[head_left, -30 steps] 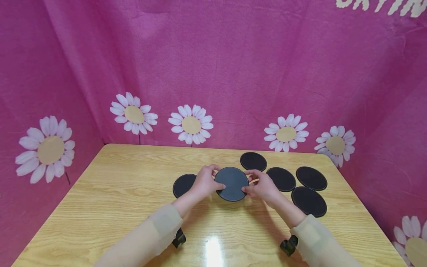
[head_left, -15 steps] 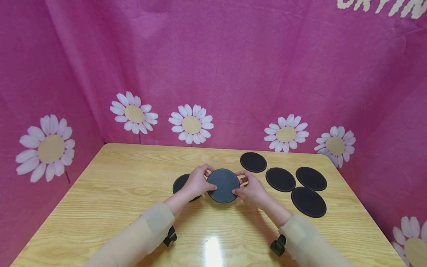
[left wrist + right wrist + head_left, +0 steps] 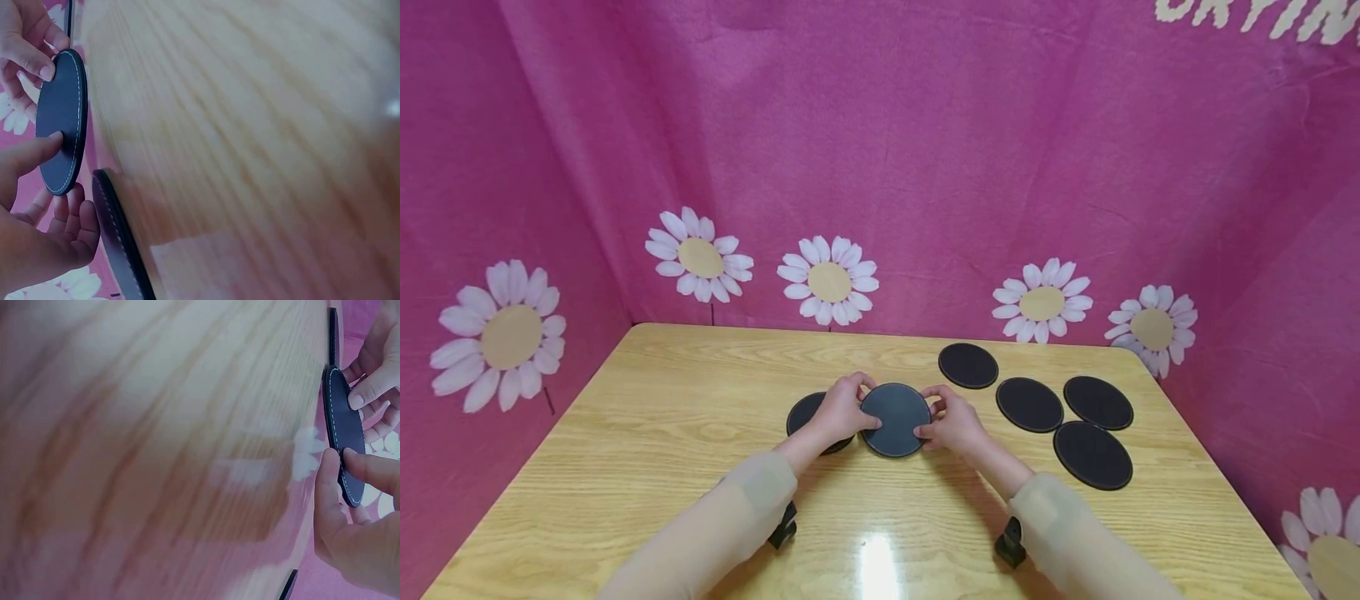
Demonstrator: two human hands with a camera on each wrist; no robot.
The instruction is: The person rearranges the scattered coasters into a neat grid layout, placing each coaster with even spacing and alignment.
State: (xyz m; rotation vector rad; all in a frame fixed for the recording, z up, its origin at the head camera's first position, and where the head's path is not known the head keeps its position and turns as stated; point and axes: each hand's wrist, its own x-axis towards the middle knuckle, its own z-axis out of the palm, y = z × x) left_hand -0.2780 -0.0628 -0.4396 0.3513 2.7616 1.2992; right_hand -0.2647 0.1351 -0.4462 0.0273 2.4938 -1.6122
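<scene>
A round black coaster [image 3: 895, 420] with pale stitching round its edge is held between both hands over the middle of the table. My left hand [image 3: 841, 411] pinches its left edge, thumb on the upper face and fingers beneath. On the opposite edge my right hand [image 3: 953, 423] grips it the same way, its thumb also on top. In the left wrist view the coaster [image 3: 61, 122] stands clear of the wood, tilted. Another black coaster [image 3: 807, 410] lies flat on the table just left of it, partly covered by my left hand.
Several more black coasters lie flat at the right: one at the back [image 3: 968, 365], one nearer the middle [image 3: 1030, 404], and two close together [image 3: 1098, 402] further right. The wooden table [image 3: 685, 400] ends at a pink curtain [image 3: 880, 167] printed with daisies.
Both hands have moved left and slightly toward me with the coaster, bringing it beside the left coaster, which my left hand now covers more. The coasters at the right have stayed put.
</scene>
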